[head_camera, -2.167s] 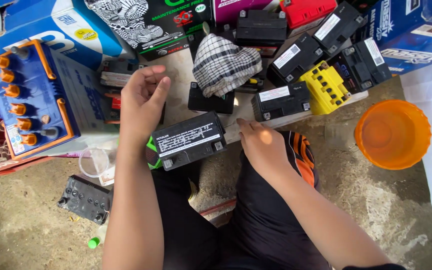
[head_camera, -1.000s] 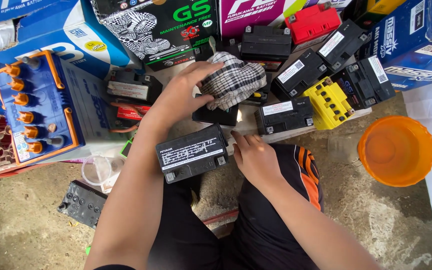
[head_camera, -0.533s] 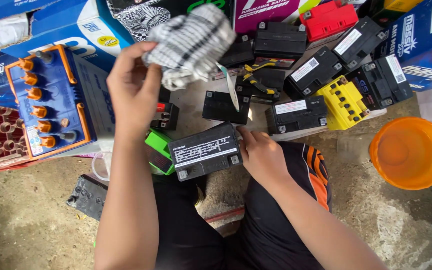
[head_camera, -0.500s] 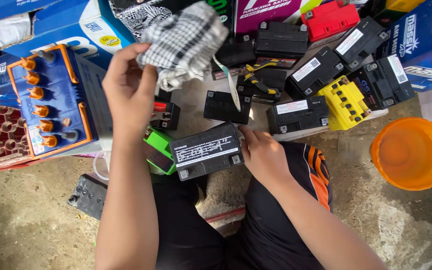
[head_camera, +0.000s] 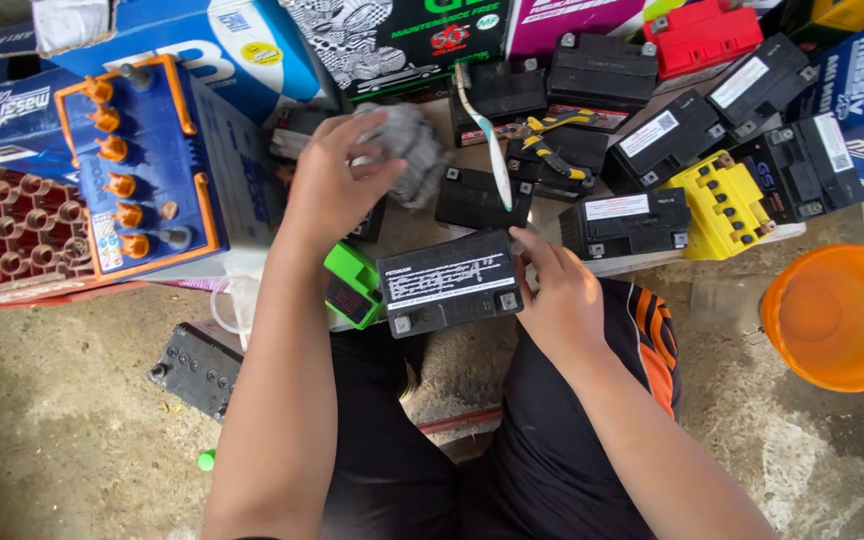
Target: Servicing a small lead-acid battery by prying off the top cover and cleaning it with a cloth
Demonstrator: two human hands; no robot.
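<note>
Your left hand (head_camera: 337,185) reaches forward, fingers curled around a crumpled, blurred checked cloth (head_camera: 407,150) above the batteries. Your right hand (head_camera: 562,300) rests fingertips against the right end of a rectangular black battery (head_camera: 449,282) with a white label, lying between your knees.

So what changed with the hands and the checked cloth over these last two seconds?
The left hand reached forward, took hold of the checked black-and-white cloth, lifted it, and has now brought it back down towards the black rectangular battery with a white label. The right hand stayed on that battery's right end. The round orange plastic tub kept its place.
</note>
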